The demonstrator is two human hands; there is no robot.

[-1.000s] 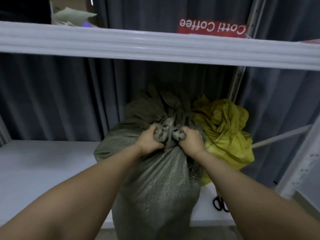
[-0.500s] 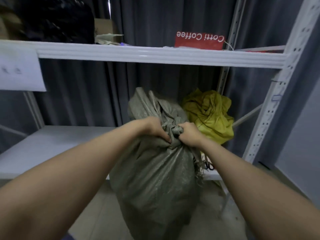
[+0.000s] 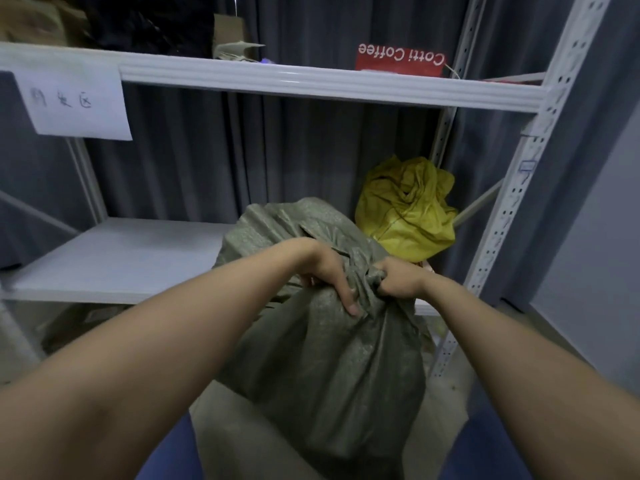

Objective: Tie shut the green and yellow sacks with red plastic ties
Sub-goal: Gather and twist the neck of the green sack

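In the head view, the green sack (image 3: 329, 358) is seen low in the middle, in front of a white metal shelf rack and between the person's blue-clad legs (image 3: 166, 455). Whether its base rests on the floor cannot be told. Its neck is gathered into a twisted bunch at the top. The bunch is gripped from the left by the left hand (image 3: 325, 271), whose fingers are curled over the fabric with the thumb laid down the sack's front. It is gripped from the right by the right hand (image 3: 398, 280), which is clenched round the fabric. The two hands are set close together, with only the twisted neck between them, and both bare forearms are stretched forward from the lower corners.

The yellow sack (image 3: 408, 209) is seen behind and to the right of the green one, crumpled at its top, on the right end of the lower shelf (image 3: 121, 258) beside the perforated upright (image 3: 519, 188). A sheet of paper (image 3: 76, 102) with handwriting is hung from the upper shelf beam (image 3: 277, 76) at the left. A red bag (image 3: 398, 60) printed "Cotti Coffee", upside down, is placed on the upper shelf, with cardboard (image 3: 228, 29) further left. A grey curtain (image 3: 277, 154) is hung behind the rack
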